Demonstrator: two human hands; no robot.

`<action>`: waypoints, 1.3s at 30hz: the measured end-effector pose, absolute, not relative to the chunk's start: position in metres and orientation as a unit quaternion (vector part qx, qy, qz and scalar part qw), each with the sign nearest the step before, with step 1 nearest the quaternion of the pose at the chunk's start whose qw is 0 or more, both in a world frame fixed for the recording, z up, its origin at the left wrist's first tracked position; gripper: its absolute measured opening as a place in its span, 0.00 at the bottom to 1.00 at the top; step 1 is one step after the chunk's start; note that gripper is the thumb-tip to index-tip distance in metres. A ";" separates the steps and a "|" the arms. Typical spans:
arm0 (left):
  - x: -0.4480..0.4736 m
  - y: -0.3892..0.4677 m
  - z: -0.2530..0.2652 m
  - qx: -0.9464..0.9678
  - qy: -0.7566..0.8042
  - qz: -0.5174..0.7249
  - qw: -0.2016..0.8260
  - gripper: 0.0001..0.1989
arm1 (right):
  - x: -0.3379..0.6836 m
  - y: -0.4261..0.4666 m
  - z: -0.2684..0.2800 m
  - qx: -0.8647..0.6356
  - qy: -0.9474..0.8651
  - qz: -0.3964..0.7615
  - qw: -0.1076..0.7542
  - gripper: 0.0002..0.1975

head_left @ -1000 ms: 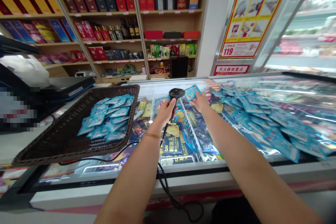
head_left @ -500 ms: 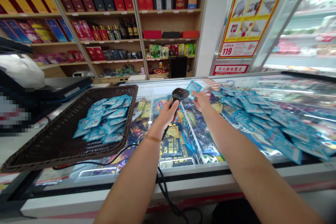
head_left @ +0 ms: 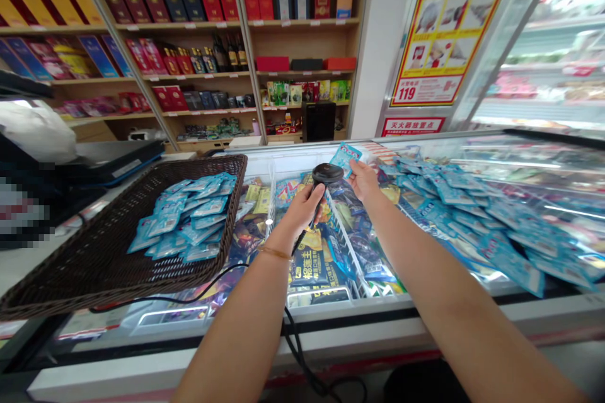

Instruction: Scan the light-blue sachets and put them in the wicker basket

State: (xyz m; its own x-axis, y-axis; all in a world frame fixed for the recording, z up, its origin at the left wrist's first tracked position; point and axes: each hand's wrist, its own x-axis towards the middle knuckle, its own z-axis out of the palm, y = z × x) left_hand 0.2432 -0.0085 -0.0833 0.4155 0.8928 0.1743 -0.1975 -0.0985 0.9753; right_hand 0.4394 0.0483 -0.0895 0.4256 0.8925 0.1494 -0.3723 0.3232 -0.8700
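My left hand (head_left: 305, 208) is wrapped round the handle of a black barcode scanner (head_left: 327, 173), whose head tilts toward the right. Between the thumb and fingers of my right hand (head_left: 363, 181) is a blue packet (head_left: 346, 158), held just beside the scanner head. Both hands are over the glass top of a chest freezer (head_left: 293, 302). To the right, a spread-out heap of similar blue packets (head_left: 467, 201) lies on the glass. On the left, a brown woven basket (head_left: 108, 264) holds more blue packets (head_left: 189, 217) in a pile.
The scanner's black cable (head_left: 297, 343) hangs over the freezer's front edge, and a black cord (head_left: 203, 293) runs past the basket. Through the glass, bagged frozen goods and white wire dividers (head_left: 348, 239) show. Shelves of boxes (head_left: 182, 24) stand behind, with a red poster (head_left: 456, 31) at right.
The scanner and my left hand have shifted slightly right and down. The blue packet has moved a little left and now tilts more toward the scanner head.
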 end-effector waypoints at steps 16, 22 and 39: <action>0.239 -0.015 -0.079 0.618 0.260 0.421 0.611 0.27 | 0.445 0.053 -0.097 -0.394 -0.331 0.423 0.746 0.20; 0.238 -0.018 -0.077 0.628 0.260 0.414 0.605 0.27 | 0.446 0.055 -0.096 -0.386 -0.324 0.424 0.752 0.22; 0.238 -0.025 -0.050 0.592 0.364 0.447 0.563 0.22 | 0.430 0.053 -0.096 -0.405 -0.338 0.437 0.729 0.14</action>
State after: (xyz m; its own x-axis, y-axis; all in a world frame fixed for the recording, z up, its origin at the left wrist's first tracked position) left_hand 0.2380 -0.0250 -0.0498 0.3359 0.9343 0.1193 -0.0723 -0.1007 0.9923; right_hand 0.4297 0.0533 -0.0957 0.3893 0.9107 0.1380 -0.3638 0.2897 -0.8853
